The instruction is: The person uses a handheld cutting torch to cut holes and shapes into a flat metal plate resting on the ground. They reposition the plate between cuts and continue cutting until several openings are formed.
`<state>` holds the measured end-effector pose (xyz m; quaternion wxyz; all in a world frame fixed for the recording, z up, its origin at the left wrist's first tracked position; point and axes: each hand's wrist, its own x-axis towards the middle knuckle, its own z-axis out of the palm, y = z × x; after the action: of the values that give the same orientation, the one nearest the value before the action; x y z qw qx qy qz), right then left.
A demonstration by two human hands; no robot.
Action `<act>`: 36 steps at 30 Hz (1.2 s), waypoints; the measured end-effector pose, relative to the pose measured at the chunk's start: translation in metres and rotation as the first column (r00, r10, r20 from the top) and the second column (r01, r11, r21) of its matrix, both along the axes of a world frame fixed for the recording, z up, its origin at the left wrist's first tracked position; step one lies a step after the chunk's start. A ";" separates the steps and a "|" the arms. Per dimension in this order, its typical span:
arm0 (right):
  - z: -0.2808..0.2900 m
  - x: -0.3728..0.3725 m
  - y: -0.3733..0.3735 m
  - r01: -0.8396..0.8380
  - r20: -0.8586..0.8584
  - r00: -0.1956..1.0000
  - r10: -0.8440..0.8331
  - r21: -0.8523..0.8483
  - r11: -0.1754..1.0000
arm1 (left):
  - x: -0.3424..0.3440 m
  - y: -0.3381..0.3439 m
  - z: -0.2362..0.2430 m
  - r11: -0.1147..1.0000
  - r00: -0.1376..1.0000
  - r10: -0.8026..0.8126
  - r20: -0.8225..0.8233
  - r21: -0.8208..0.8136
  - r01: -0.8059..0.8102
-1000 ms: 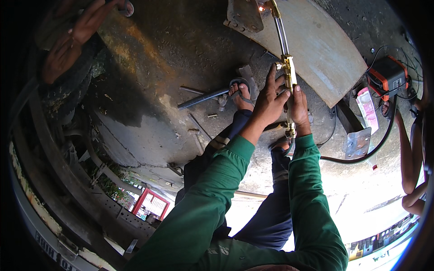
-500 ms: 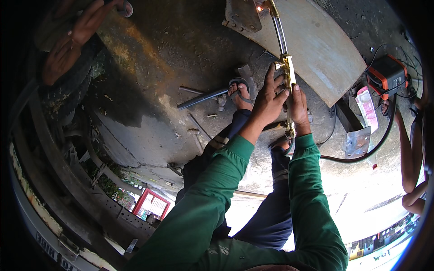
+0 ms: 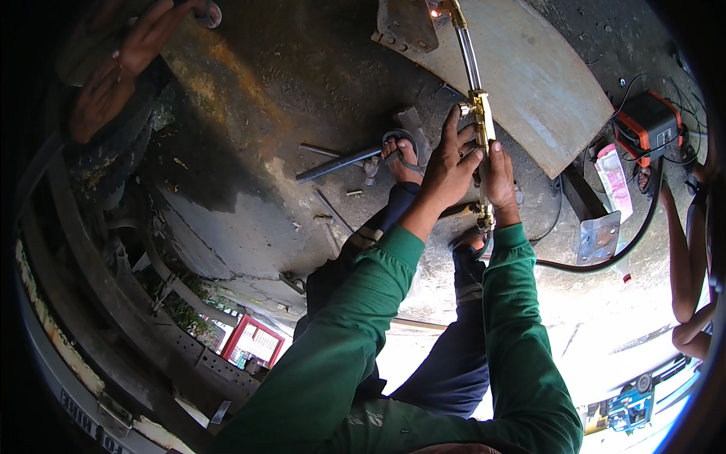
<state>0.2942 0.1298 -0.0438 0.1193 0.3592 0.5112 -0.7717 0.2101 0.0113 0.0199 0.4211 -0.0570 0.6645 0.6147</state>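
My right hand (image 3: 500, 181) is wrapped around the handle of a brass and steel cutting torch (image 3: 473, 64), its thumb lying up along the body. My left hand (image 3: 451, 166) grips the torch from the other side, with its index finger reaching to the small brass knob (image 3: 465, 110). At the torch's head, near the top edge, a small orange glow shows beside a brown steel bracket (image 3: 408, 26) with holes. A hose joins the torch's rear end below my hands.
Under the torch lies a large curved metal sheet (image 3: 529, 83). To the right are a black and orange machine (image 3: 649, 129), a steel angle piece (image 3: 597, 234) and a black hose (image 3: 586, 267). Steel bars (image 3: 340, 166) lie by my left foot. Other people's limbs show at both sides.
My hands and the torch stay practically where they were. In the bright background at lower right, a blue vehicle has come into sight.
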 end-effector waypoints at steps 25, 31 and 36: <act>-0.006 0.002 -0.004 0.038 -0.015 0.999 -0.039 -0.036 0.999 | 0.004 -0.002 -0.008 0.999 0.999 0.036 -0.034 0.017 -0.036; -0.006 0.000 -0.007 0.047 -0.019 0.999 -0.047 -0.007 0.999 | 0.001 -0.004 -0.005 1.000 1.000 0.003 0.002 0.009 -0.003; -0.004 -0.001 -0.006 0.026 -0.013 1.000 -0.026 -0.019 0.999 | 0.000 -0.004 -0.003 1.000 1.000 -0.006 0.019 0.008 0.006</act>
<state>0.2937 0.1242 -0.0474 0.1092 0.3597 0.4997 -0.7804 0.2099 0.0071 0.0168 0.4294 -0.0590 0.6581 0.6156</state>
